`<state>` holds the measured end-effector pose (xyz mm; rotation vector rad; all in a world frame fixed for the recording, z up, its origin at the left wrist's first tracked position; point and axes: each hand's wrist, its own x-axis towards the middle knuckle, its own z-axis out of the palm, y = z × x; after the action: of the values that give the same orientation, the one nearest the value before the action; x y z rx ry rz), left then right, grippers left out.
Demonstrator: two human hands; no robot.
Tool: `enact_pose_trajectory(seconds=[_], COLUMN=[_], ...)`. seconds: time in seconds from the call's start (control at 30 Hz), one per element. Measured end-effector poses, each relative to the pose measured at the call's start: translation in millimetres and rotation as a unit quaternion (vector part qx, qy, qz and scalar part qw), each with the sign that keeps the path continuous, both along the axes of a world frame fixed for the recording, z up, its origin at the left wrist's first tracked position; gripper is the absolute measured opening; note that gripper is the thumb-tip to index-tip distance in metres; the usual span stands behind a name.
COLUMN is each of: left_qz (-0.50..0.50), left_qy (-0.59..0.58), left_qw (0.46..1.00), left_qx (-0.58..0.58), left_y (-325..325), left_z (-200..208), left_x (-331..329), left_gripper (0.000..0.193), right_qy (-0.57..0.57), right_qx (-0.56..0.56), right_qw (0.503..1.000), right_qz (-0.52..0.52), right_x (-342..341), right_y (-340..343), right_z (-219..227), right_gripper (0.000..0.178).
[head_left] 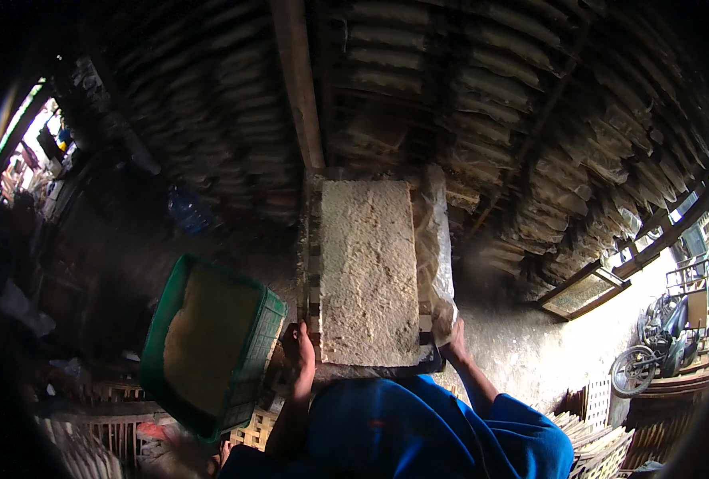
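A long rectangular slab (368, 271), pale, rough and lumpy like packed beans or grain, lies on a slatted tray (314, 307) in front of my body. My left hand (300, 351) grips the tray's left side near its close corner, with the thumb upright along the edge and the other fingers partly in shadow. On the opposite side, my right hand (453, 343) is closed at the near right corner, against a clear plastic sheet (437, 239) folded back along the slab's right side. The tray's underside is hidden.
A green plastic crate (271, 319) holding pale material stands close to my left arm. Racks of plastic-wrapped slabs (498, 88) fill the far side, with a wooden post (297, 80) among them. Woven bamboo trays (590, 435) lie low right; a motorcycle (650, 351) stands beyond.
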<state>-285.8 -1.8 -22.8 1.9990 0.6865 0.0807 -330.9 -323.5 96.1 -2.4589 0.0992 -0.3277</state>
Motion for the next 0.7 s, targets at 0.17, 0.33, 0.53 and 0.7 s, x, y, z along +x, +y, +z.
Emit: enact_pose_trajectory(seconds=[0.17, 0.33, 0.53, 0.7], left_qz=[0.069, 0.183, 0.235, 0.303], left_qy=[-0.026, -0.044, -0.044, -0.074], left_qw=[0.997, 0.982, 0.966, 0.942], left_qx=[-0.022, 0.029, 0.096, 0.122], left_y=[15, 37, 37, 37], left_z=[33, 21, 27, 33], left_x=[-18, -46, -88, -106], left_gripper=[0.041, 0.037, 0.031, 0.024], right_qy=[0.077, 0.077, 0.123, -0.016], right_qx=[0.088, 0.141, 0.138, 0.127], right_qw=[0.988, 0.965, 0.922, 0.912], right_qz=[0.096, 0.206, 0.341, 0.390], right_x=[29, 81, 134, 163], right_y=[-21, -2, 15, 63], right_z=[-23, -26, -91, -111], right_gripper=[0.025, 0.028, 0.043, 0.036])
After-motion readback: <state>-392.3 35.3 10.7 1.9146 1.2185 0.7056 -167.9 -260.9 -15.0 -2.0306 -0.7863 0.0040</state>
